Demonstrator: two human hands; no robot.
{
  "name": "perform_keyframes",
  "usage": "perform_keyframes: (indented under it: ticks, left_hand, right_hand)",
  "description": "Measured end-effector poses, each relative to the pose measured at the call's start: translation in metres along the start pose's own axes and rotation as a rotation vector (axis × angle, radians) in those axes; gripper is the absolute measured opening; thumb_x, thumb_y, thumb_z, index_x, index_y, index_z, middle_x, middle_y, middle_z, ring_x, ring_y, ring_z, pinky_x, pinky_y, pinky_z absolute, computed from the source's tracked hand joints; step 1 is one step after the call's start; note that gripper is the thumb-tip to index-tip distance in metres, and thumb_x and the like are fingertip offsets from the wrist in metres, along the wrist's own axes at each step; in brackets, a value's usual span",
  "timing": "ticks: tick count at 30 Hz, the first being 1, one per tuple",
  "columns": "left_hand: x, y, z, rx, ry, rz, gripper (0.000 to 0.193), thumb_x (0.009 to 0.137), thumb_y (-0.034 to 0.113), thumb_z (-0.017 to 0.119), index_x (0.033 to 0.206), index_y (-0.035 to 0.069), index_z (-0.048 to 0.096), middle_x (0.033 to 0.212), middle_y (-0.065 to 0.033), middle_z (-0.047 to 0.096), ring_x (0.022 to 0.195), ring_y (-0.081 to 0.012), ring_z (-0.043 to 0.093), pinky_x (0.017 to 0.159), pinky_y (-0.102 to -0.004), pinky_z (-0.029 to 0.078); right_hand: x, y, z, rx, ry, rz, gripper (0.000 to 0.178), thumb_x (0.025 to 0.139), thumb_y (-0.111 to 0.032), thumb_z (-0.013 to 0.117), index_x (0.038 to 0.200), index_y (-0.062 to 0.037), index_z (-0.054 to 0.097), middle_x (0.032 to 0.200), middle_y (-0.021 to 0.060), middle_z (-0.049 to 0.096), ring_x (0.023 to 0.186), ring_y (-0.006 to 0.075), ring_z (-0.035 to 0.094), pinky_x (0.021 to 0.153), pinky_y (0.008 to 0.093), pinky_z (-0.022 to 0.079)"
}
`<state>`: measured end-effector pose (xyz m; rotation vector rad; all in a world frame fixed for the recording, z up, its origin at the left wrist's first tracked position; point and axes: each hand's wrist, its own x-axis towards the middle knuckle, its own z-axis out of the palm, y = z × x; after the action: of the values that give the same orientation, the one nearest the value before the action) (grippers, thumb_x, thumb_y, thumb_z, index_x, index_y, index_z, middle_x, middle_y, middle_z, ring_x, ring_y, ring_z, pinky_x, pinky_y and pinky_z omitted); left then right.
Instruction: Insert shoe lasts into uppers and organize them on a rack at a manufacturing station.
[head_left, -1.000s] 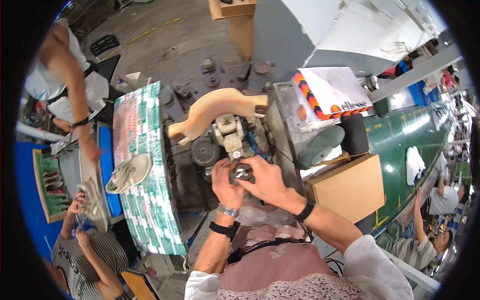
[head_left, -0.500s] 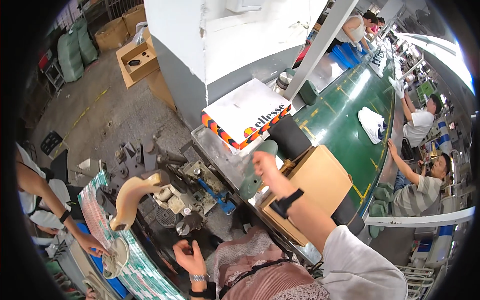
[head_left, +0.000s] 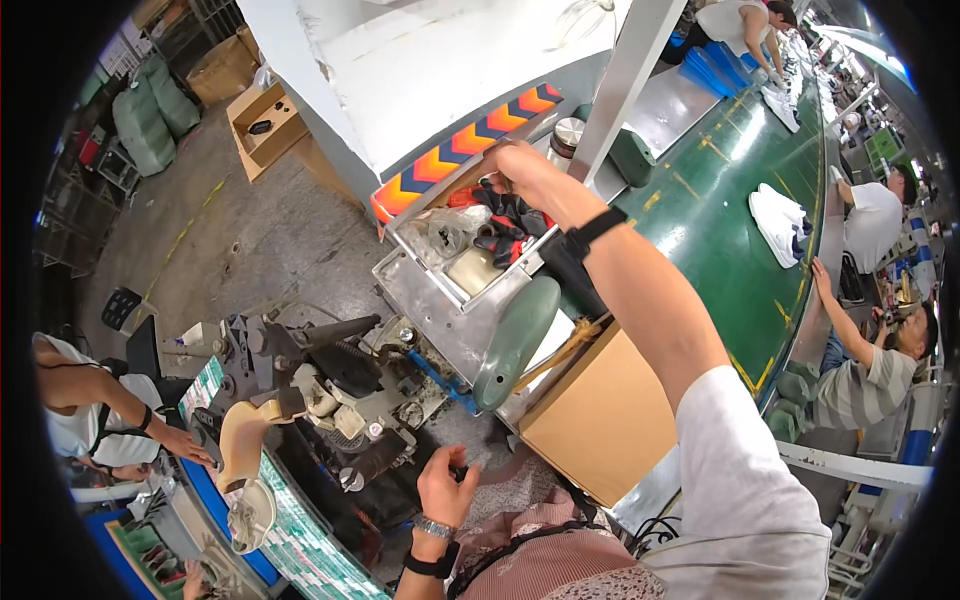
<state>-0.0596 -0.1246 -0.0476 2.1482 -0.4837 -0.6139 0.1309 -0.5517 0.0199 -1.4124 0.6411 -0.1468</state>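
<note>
Right fingers (head_left: 497, 178) over box (head_left: 512, 270) of red-black items (head_left: 505, 215)

The right grip (head_left: 522, 170) partly hides its own fingertips; anything pinched there cannot be told.

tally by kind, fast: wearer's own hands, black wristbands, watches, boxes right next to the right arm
Hands: 2 (left hand, right hand)
Black wristbands: 2, one per wrist
Silver watch: 1
Boxes: 2 (chevron-edged box, brown box)
Total: 7
</note>
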Motion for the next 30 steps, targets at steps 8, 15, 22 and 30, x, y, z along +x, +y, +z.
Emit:
perform_keyframes:
  ticks: [8,15,22,30]
  left_hand:
    - [0.058,0.022,0.039,0.309,0.012,0.236,0.071,0.074,0.021,0.083,0.134,0.0,0.053,0.122,-0.0225,0.063,0.113,-0.0379,0.06,0.094,-0.0467,0.05]
    - [0.111,-0.001,0.087,0.276,-0.043,0.162,0.075,0.073,0.023,0.083,0.137,-0.001,0.053,0.125,-0.0262,0.062,0.116,-0.043,0.058,0.099,-0.0485,0.049]
    - [0.126,-0.013,0.091,0.179,-0.052,0.141,0.068,0.077,0.029,0.083,0.132,-0.002,0.058,0.128,-0.0257,0.063,0.116,-0.0409,0.061,0.099,-0.0468,0.049]
    - [0.086,0.083,0.073,-0.296,-0.114,0.027,0.027,0.085,0.017,0.078,0.098,-0.005,0.072,0.086,-0.0177,0.074,0.078,-0.0224,0.071,0.073,-0.0372,0.054]
  right_hand:
    - [0.007,0.009,-0.01,-0.44,0.164,-0.182,0.038,0.088,-0.012,0.056,0.116,0.0116,0.063,0.114,0.0249,0.069,0.111,0.032,0.064,0.091,0.0392,0.048]
    - [-0.12,0.093,-0.066,0.045,0.122,0.144,0.037,0.092,-0.015,0.06,0.124,0.0025,0.059,0.109,0.0116,0.071,0.091,0.0189,0.068,0.076,0.0308,0.052]
    - [-0.229,0.154,-0.102,-0.26,0.367,-0.107,0.041,0.09,-0.011,0.063,0.128,0.0038,0.059,0.111,0.0151,0.069,0.098,0.0207,0.067,0.083,0.0361,0.055]
    - [-0.365,0.148,-0.1,-0.465,0.6,-0.145,0.079,0.083,-0.015,0.075,0.15,0.0004,0.036,0.133,0.0203,0.058,0.121,0.0333,0.058,0.098,0.0421,0.049]
